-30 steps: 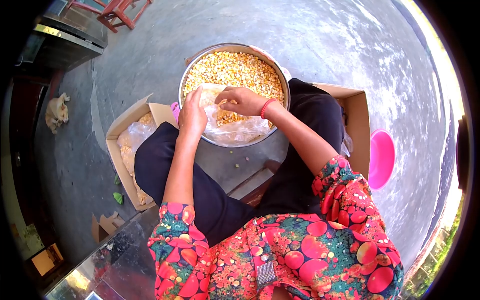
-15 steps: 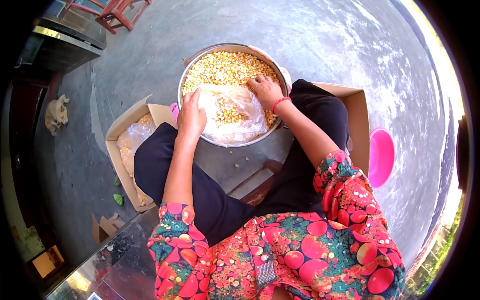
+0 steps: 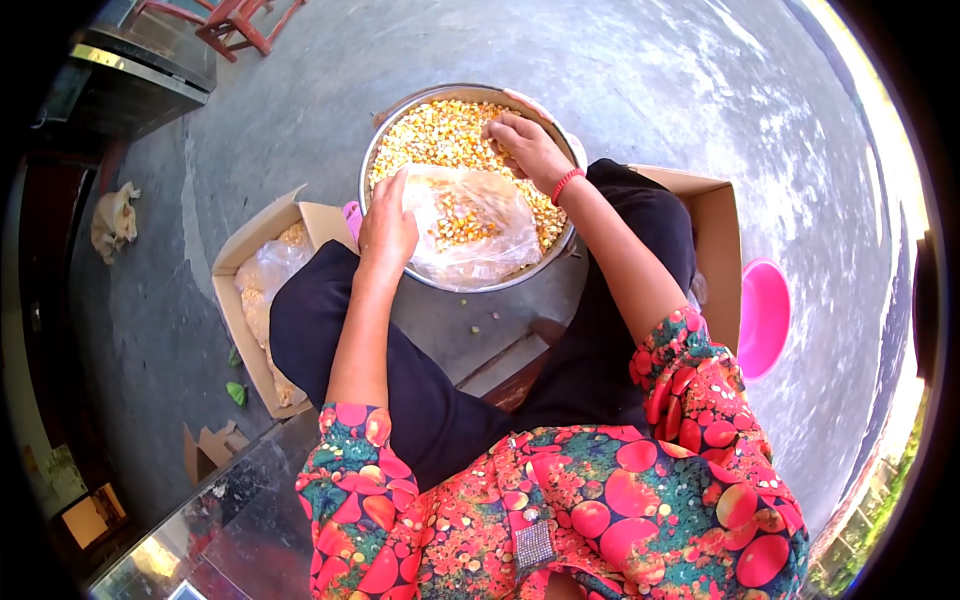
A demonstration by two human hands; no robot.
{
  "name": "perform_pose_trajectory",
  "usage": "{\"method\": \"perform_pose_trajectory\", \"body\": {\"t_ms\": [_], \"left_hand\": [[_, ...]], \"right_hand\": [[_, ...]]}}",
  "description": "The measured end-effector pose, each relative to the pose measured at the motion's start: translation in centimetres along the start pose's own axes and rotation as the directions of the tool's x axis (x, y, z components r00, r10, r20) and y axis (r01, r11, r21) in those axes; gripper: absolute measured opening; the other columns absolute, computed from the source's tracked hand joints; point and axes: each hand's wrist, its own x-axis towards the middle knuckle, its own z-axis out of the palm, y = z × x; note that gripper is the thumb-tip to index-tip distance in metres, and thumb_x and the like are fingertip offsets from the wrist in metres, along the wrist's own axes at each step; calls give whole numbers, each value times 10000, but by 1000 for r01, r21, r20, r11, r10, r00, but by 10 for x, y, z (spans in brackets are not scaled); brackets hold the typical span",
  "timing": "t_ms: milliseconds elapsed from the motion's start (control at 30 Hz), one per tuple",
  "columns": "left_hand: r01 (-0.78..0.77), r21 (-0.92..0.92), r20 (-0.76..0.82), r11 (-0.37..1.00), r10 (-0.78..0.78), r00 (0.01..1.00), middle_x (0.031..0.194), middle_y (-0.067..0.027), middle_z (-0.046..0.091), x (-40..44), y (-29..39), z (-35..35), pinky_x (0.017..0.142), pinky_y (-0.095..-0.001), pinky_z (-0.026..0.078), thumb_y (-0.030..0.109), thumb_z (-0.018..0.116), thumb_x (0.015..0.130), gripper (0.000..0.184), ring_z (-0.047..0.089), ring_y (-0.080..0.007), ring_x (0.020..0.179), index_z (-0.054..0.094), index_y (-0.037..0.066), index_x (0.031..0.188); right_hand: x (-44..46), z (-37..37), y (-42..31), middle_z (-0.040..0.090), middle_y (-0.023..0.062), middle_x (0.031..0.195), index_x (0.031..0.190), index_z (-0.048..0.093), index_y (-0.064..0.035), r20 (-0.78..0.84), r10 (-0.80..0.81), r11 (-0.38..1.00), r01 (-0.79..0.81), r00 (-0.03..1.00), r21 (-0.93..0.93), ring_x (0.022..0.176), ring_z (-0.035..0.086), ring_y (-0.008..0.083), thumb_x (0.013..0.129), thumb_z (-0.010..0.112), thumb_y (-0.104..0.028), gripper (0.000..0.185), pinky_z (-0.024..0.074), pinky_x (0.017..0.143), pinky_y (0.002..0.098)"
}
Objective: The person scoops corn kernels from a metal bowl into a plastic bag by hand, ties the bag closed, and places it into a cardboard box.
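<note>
A round metal basin [image 3: 366,160] full of yellow and white corn kernels [image 3: 440,130] stands between my knees. A clear plastic bag [image 3: 480,262] with some kernels in it lies over the near part of the corn. My left hand [image 3: 388,225] grips the bag's left edge, its fingers partly hidden by the hand itself. At the upper right inside the basin, my right hand [image 3: 528,152], with a red bracelet [image 3: 568,184] at the wrist, has its fingers curled down into the kernels, fingertips hidden.
A cardboard box [image 3: 232,245] with filled plastic bags stands by my left knee, another box [image 3: 715,240] by my right. Beyond that is a pink basin [image 3: 765,320]. A dog [image 3: 115,222] lies at the far left, and a red wooden stool [image 3: 240,25] stands behind.
My right hand has shifted up and slightly left across the corn, away from the bag, and its fingers have curled. My left hand stays at the bag's edge.
</note>
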Motion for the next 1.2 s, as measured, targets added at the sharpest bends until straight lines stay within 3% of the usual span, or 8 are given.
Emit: {"method": "perform_pose_trajectory", "body": {"t_ms": [200,300,500,667,800,867,967,1200], "left_hand": [[-25,-1,-22,1000,25,999,1259,-136,451,1,2,0,897,-376,425,-42,483,748,563,473,-307,1126,409,84,1292],[-44,40,-74,998,47,996,1251,-131,458,1,2,-1,886,-374,430,-51,464,753,554,487,-300,1108,418,89,1288],[-202,137,-311,970,236,921,1195,-125,507,2,23,-19,858,-378,442,-41,448,773,524,515,-300,1059,440,107,1275],[271,76,-43,960,-268,962,1063,-127,583,2,17,-5,831,-393,451,35,557,743,471,543,-289,1016,518,136,1201],[296,136,79,946,-308,948,1017,-119,601,0,6,-8,809,-404,458,88,613,721,450,565,-287,976,537,116,1163],[-110,99,-227,989,130,965,998,-122,610,-2,3,-12,772,-412,468,115,627,717,424,584,-299,931,546,98,1134],[-136,130,-290,982,169,942,993,-143,612,2,4,-12,739,-417,471,129,636,714,408,593,-317,893,554,88,1111],[109,3,-215,994,-106,971,899,-192,626,3,4,-6,727,-441,472,104,606,738,444,600,-365,833,509,109,1171]], "right_hand": [[-24,39,-14,571,6,830,1002,583,-106,420,-110,976,178,901,-124,679,530,95,928,438,-282,239,453,570,234],[-10,47,33,619,96,945,1022,605,-68,539,-551,536,765,637,-356,855,606,226,877,510,-192,213,475,748,317],[-9,20,9,643,97,797,893,637,-55,166,-441,800,470,882,-373,733,613,193,830,529,-98,133,475,677,298],[7,-5,18,630,136,728,832,638,-50,-160,-469,817,358,869,-452,686,616,259,805,515,-91,133,478,652,340],[12,-12,52,593,127,972,1006,601,-112,-26,-393,581,226,919,-782,965,557,288,802,523,-118,219,458,805,386],[6,-8,61,561,117,1068,1082,574,-140,-19,-379,424,156,925,-892,1067,512,298,800,525,-127,286,438,863,411],[-10,1,55,504,107,1149,1165,511,-175,127,-184,296,179,975,-938,1119,469,291,798,515,-132,369,386,920,473],[-5,-2,76,534,126,1049,1121,525,-141,142,-225,362,218,964,-906,1013,546,308,793,513,-103,330,466,809,418]]}}
